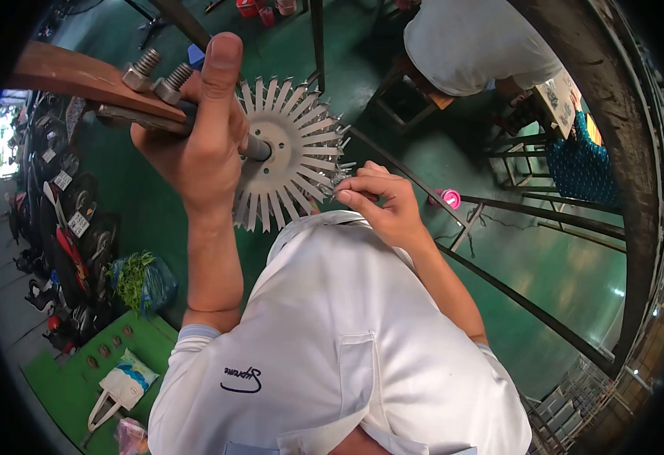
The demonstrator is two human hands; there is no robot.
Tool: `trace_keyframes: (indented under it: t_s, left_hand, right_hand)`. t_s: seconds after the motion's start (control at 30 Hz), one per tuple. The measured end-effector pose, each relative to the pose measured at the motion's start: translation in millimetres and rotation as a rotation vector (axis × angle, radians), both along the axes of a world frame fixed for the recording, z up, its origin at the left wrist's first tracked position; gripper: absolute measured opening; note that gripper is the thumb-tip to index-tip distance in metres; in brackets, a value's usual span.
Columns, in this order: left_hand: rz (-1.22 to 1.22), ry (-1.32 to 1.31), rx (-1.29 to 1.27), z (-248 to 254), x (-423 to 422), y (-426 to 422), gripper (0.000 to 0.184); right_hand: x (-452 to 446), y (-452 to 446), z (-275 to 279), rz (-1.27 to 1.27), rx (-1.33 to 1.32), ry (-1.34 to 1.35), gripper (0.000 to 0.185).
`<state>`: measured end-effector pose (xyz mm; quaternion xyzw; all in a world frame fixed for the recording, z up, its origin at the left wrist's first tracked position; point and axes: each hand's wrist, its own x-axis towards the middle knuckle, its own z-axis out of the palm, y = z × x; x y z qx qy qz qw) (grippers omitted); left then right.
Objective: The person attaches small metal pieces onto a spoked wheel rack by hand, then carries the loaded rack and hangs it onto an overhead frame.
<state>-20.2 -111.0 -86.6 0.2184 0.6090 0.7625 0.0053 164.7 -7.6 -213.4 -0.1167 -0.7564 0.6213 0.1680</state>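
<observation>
My left hand (209, 144) is closed around the shaft of a slotted metal disc, its thumb pointing up beside a brown metal bar (97, 80) with two bolts (158, 77). The disc (283, 155) has long radial fingers all around, and many small shiny metal pieces sit along its rim. At the disc's right edge, my right hand (381, 199) pinches thumb and forefinger together on a small metal piece (338, 182). That piece is partly covered by the fingertips, so its exact kind cannot be seen.
Dark metal frame bars (529, 307) cross the right side. Another person in a light shirt (472, 45) sits at the upper right near a small table (558, 102). Motorbikes (70, 227) line the left, beside a bag of greens (142, 280). A pink round object (449, 199) is on the floor.
</observation>
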Motion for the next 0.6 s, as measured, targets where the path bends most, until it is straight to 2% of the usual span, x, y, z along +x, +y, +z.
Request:
trace_keyframes:
  t_s: [0.4,0.6]
  left_hand:
    - [0.054,-0.031,-0.018,-2,1,-1,0.05]
    - [0.091,-0.037,-0.004,-16,-5,-10,0.046]
  right_hand:
    - [-11,-7,-5,-0.04,0.241,-0.002,0.011]
    - [-16,-4,11,-0.058,0.247,-0.065,0.012]
